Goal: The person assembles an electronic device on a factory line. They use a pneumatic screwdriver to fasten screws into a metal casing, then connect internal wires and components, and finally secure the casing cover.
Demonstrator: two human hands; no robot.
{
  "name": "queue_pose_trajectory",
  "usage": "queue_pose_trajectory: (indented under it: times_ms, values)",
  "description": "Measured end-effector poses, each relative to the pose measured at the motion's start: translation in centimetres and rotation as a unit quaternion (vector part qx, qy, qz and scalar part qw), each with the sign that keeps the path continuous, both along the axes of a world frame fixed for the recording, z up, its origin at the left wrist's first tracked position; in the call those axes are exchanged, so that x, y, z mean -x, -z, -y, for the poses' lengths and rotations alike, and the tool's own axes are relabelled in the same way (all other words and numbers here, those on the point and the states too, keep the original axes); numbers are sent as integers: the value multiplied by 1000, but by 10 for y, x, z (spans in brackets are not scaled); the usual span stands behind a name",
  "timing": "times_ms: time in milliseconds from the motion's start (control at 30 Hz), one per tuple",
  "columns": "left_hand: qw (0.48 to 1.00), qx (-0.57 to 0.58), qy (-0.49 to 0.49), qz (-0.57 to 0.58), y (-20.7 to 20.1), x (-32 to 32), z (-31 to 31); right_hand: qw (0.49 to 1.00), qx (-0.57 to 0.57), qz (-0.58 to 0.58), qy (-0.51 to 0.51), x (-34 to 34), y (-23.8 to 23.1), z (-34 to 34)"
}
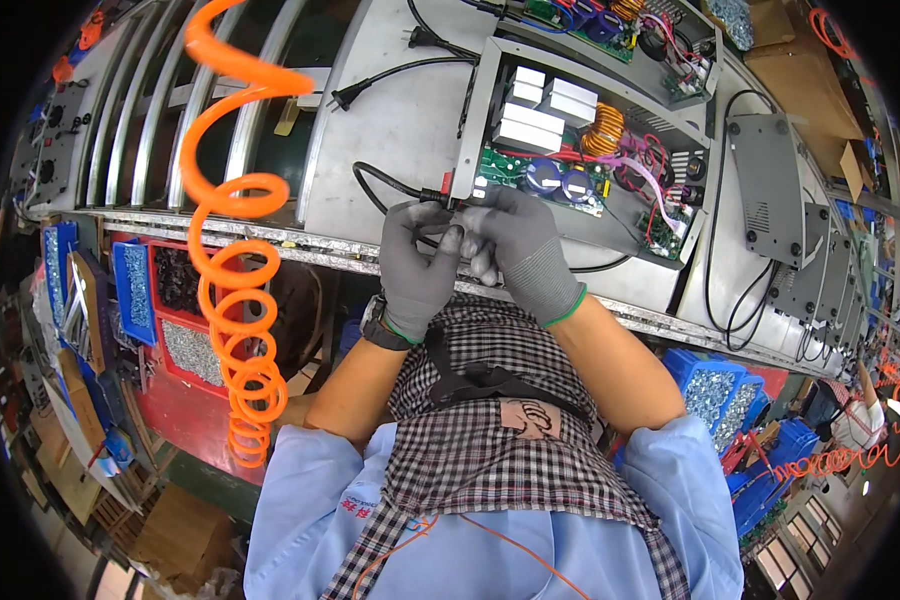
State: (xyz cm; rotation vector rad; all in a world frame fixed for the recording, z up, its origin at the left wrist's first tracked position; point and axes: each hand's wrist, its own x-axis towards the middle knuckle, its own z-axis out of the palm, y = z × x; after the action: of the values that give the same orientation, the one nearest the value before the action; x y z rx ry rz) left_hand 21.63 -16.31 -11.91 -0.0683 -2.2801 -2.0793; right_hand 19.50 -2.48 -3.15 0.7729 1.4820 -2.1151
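Both of my hands wear grey gloves and meet at the near left corner of an open grey metal chassis (660, 250). My left hand (415, 268) is closed, fingertips pinched beside a black power cable (385, 178) that runs to a red part (446, 184) on the chassis wall. Curled around that same corner, my right hand (523, 243) has its fingers drawn together near the left fingertips. Whatever they pinch is too small and covered to name. Inside the chassis lie a green circuit board (505, 172), white blocks (528, 128), an orange-wound coil (603, 130) and blue capacitors (560, 180).
A second open chassis (705, 75) stands behind. Grey covers (765, 185) lie at right beside black cables. An orange coiled hose (235, 190) hangs at left, before metal rollers (255, 100). Red bins (195, 350) and blue bins (710, 385) of small hardware flank me.
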Motion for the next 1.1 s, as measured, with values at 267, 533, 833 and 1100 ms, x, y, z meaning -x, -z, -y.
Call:
queue_pose_trajectory:
  times_ms: [267,533,833,1100]
  values:
    - [998,46,9,-50,-3,4,2,994,-57,-28,85,2,3,23]
    - [998,37,9,-40,-6,5,0,994,-106,-5,2,3,-11,18]
    - [998,53,24,-18,2,5,3,993,-15,7,121,12,-5,32]
    - [998,40,15,-36,0,-1,-4,989,95,83,75,6,-3,-3]
